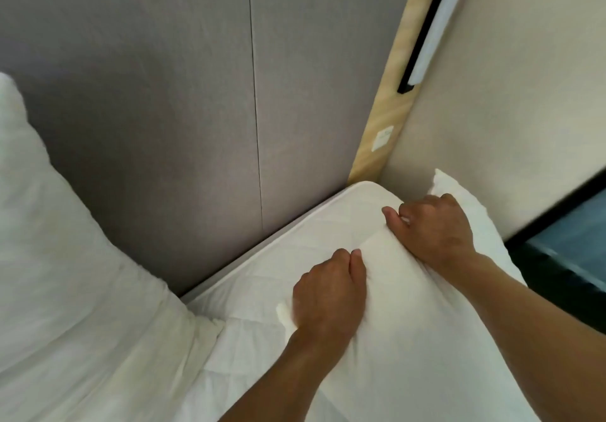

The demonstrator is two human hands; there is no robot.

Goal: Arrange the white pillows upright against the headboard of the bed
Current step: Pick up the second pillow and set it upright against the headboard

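Note:
A white pillow [410, 329] lies on the quilted mattress [262, 290] at the bed's right corner. My left hand [331, 293] is clenched on its near top edge, and my right hand [433, 228] grips the same edge further right, bunching the fabric. One corner of this pillow sticks up behind my right hand. A second white pillow [59, 257] leans upright at the left against the grey padded headboard [183, 93]. A strip of bare mattress separates the two pillows.
A light wooden trim strip [390, 93] borders the headboard on the right, with a beige wall [508, 93] beyond it. A black-framed light bar [433, 24] hangs on that wall. A dark-framed surface [570, 241] sits at the right edge.

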